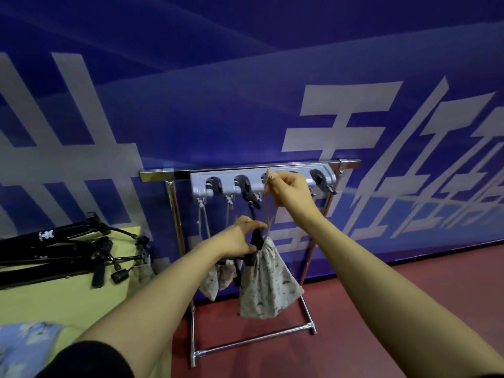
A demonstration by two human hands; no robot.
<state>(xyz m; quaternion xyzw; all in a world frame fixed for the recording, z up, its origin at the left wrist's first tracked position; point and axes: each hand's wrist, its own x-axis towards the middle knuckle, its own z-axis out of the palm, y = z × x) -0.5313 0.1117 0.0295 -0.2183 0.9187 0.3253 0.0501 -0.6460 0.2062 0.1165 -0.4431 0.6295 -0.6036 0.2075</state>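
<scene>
Head view, middle of the frame: which step in hand?

Hanging of the patterned bag [267,285] on the grey hook rail [199,184], to judge by the pose. Could equally be taking down; not possible to decide from one picture.

And the grips?

Right grip [289,192] up at the rail, by the row of black clamps [214,184], pinching the top end of the cord [268,214] between thumb and forefinger. Left grip [240,238] lower, fingers curled round the gathered neck of the bag, together with something black there; hard to say what exactly.

Where the bag itself?

A little below the middle of the frame, hanging in the air under the left grip, in front of the metal rack [177,219] and clear of the red floor [381,296]. Cord stretched nearly upright from the neck to the right grip. More cloth bags [215,279] just to its left, hung by their strings from the rail.

Cord on a hook or not?

Cannot tell; hidden behind the fingers.

Next move, then?

Probably to guide the loop over one of the small hooks [229,199] under the rail. Needs a fine pinch, the loop kept open, and no tangling with the neighbour strings or the black piece [252,199] hanging from the second clamp. After that, to lower the weight slowly with the left grip, and to let go only with the cord well seated.

Anything else around?

Black tripods [54,252] on the yellow-green desk [68,296], left edge of the frame, well apart from the bag.
</scene>
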